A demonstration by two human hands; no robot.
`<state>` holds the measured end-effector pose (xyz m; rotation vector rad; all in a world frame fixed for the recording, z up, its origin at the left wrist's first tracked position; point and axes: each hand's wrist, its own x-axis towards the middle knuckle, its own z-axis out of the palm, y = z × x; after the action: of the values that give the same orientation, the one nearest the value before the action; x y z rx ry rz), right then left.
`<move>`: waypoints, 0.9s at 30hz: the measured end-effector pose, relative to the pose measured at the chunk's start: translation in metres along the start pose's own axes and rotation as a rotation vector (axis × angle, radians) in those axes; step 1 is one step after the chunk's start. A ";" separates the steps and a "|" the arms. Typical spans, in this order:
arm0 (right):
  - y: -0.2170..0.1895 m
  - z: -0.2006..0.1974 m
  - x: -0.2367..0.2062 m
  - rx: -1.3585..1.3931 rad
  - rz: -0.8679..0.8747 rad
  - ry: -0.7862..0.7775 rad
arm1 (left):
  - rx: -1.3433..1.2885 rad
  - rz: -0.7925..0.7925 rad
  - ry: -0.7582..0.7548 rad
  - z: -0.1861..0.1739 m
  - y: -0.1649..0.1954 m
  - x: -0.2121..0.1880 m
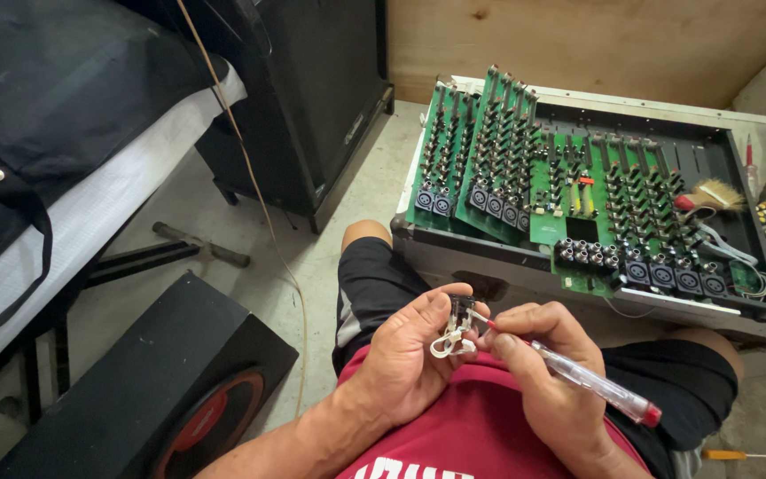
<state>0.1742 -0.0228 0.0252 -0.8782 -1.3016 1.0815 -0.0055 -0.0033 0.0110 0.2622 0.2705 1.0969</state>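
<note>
Concrete floor (250,222) lies beneath me, with a plywood wall (578,44) behind. An open mixer chassis (755,310) rests against my knees, its green circuit boards (569,191) exposed; two boards at its left end are tilted up. A brush (711,193) lies at its right side. My left hand (410,355) is closed around a small black connector (461,312) with white wire leads, held over my lap just in front of the chassis. My right hand (538,368) grips a clear pen-like tool (578,377) with a red cap, its red tip touching the connector. A speaker box (152,390) lies on the floor to my left, a black cabinet (312,98) stands farther back, and a small screwdriver (733,455) lies at lower right.
</note>
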 end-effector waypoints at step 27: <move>-0.009 0.013 0.002 -0.201 -0.101 0.021 | 0.025 0.020 0.058 0.001 -0.002 0.000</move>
<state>0.1621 -0.0250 0.0358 -0.9587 -1.4392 0.8709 -0.0038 -0.0042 0.0112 0.2567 0.3341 1.1230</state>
